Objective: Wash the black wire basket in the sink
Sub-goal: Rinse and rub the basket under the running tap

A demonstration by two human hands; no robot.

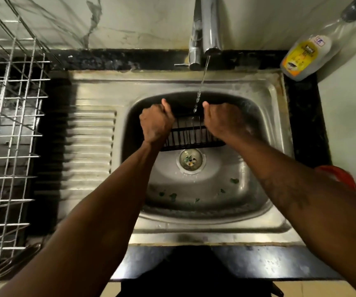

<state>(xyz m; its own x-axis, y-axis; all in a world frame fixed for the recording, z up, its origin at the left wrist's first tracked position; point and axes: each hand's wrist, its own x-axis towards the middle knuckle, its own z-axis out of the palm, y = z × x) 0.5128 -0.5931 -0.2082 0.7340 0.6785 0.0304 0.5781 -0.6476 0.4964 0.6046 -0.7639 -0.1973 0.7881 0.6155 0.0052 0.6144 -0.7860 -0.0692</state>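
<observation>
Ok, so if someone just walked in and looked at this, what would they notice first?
Two bare arms reach into the steel sink, where the left hand and right hand grip the ends of the black wire basket under a thin stream of water from the tap at the back. Next come the yellow-labelled bottle at the far right corner and the wire dish rack on the left.

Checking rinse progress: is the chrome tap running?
On: a thin water stream falls from the chrome tap onto the black wire basket.
</observation>
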